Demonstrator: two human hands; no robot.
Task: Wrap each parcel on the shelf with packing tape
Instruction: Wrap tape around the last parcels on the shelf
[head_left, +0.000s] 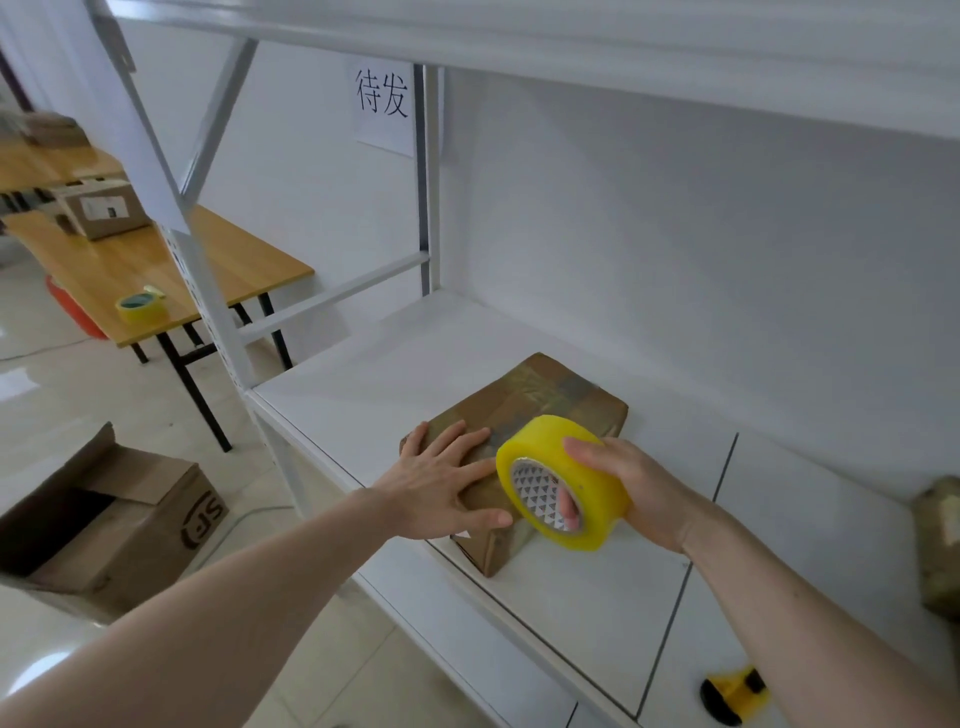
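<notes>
Fingers spread, the left hand (441, 480) presses flat on the brown parcel (524, 415) on the shelf (395, 364), while the right hand (631, 486) grips a yellow tape roll (563, 480) just above the parcel's near end, perhaps touching it.

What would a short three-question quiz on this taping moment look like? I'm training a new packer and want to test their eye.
1. True or false: the left hand lies flat on the parcel.
2. Which hand grips the yellow tape roll: A) left, B) right, C) both?
3. Fill in: a second tape roll lies on the wooden ____.

Key: 1 true. 2 B, the right hand, fingers through the core. 3 table.
</notes>
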